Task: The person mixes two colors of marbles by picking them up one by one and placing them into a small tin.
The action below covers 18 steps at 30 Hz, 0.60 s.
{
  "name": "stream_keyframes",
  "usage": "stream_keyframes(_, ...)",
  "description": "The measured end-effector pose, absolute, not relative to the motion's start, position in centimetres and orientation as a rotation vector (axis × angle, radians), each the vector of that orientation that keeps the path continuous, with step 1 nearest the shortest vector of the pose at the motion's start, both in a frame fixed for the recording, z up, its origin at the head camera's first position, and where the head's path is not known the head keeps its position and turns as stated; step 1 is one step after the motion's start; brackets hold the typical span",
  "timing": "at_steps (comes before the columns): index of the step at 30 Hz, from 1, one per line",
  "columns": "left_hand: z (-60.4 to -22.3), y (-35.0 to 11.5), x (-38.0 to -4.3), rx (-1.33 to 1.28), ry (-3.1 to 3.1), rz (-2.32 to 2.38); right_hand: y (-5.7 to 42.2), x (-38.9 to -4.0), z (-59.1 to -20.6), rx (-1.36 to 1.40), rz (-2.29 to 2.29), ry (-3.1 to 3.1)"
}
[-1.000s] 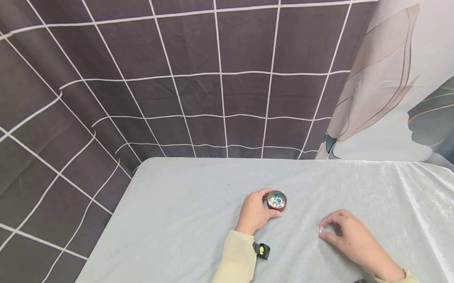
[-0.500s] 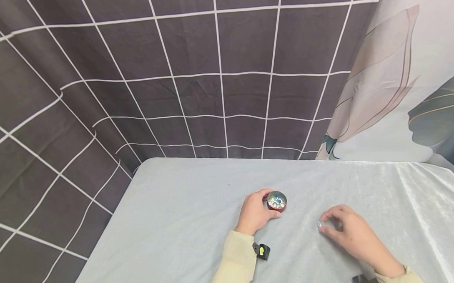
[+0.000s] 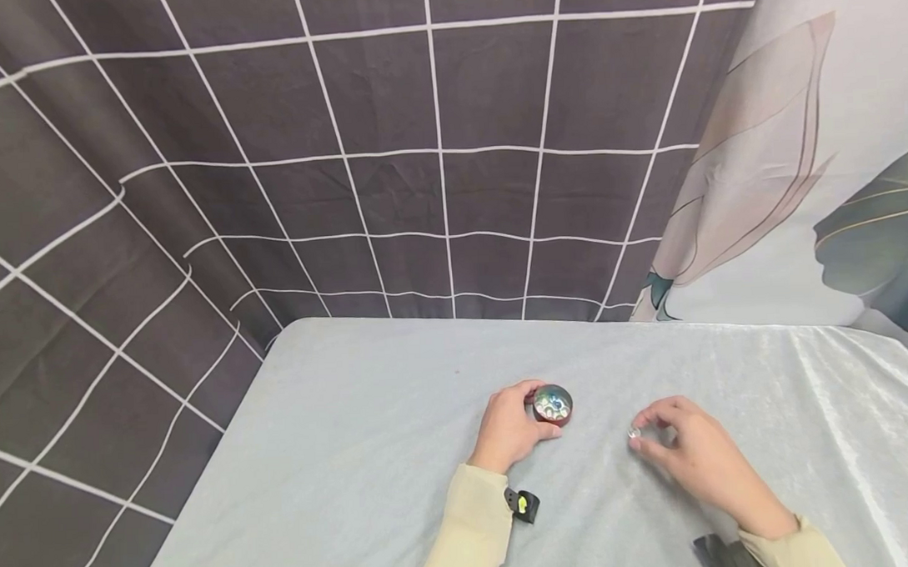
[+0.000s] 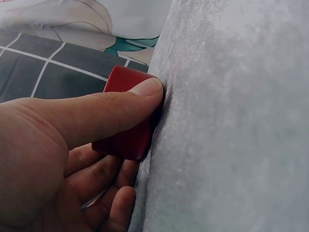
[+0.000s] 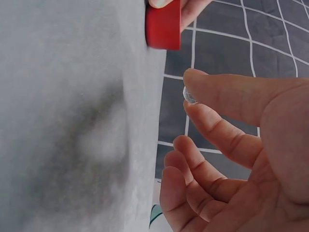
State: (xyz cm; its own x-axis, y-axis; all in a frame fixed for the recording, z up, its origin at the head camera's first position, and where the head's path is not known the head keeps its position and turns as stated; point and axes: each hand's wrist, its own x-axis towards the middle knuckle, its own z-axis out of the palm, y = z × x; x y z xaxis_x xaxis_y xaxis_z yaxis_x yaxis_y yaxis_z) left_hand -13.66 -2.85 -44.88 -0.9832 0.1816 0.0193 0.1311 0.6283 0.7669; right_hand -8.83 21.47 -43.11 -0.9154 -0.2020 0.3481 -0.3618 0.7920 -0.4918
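Note:
A small round red container stands on the cloth, its smooth wall seen in the left wrist view. In the head view several clear and bluish shiny pieces lie inside it. My left hand grips the container from its left side, thumb on the near wall and fingers on the far side. To the right, my right hand pinches a small clear faceted bead between thumb and index finger. The other fingers curl loosely below in the right wrist view. Bead and hand are held above the cloth, apart from the container.
A pale grey velvety cloth covers the table, with creases at the right. Behind and to the left hangs a dark curtain with white grid lines. A leaf-patterned curtain hangs at the back right.
My right hand has moved forward and slightly left with the bead, nearer the container. The left hand and the container have stayed in place.

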Motion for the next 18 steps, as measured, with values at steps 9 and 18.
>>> stream_keyframes(9, -44.8, -2.8, -13.6, 0.260, 2.767, 1.313, 20.8, -9.5, -42.5, 0.417, 0.846, -2.725)
stream_keyframes(18, -44.9, -2.8, -13.7, 0.243, 2.763, 1.303, 19.9, -10.3, -41.9, 0.404, 0.896, -2.770)
